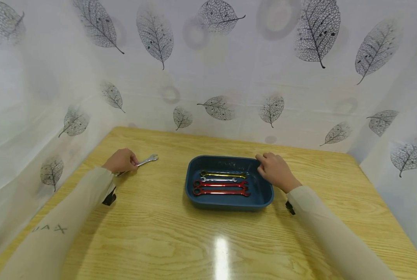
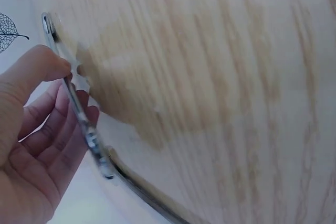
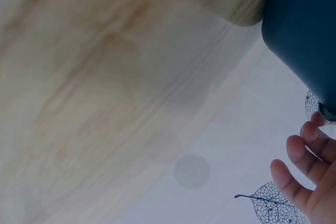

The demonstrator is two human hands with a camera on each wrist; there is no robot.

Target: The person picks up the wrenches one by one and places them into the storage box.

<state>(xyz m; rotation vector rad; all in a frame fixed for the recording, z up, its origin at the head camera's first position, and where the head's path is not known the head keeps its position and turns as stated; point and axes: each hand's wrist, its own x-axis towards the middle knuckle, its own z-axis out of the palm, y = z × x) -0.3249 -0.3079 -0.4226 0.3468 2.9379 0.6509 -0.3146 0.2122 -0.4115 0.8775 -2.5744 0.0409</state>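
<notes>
Leaf-printed white sheeting is hung around a pale wooden worktop (image 1: 159, 233). Near the left edge, a silver wrench (image 1: 146, 160) is pinched at its handle by the left hand (image 1: 121, 160), thumb over curled fingers, its open end pointing toward the middle. A dark blue tray (image 1: 197, 202) is set at the centre, with a yellow wrench (image 1: 223, 174), a small silver wrench (image 1: 218, 179) and two red wrenches (image 1: 220, 188) laid in it. The tray's far right rim is touched by the right hand (image 1: 275, 171), fingers loosely bent.
</notes>
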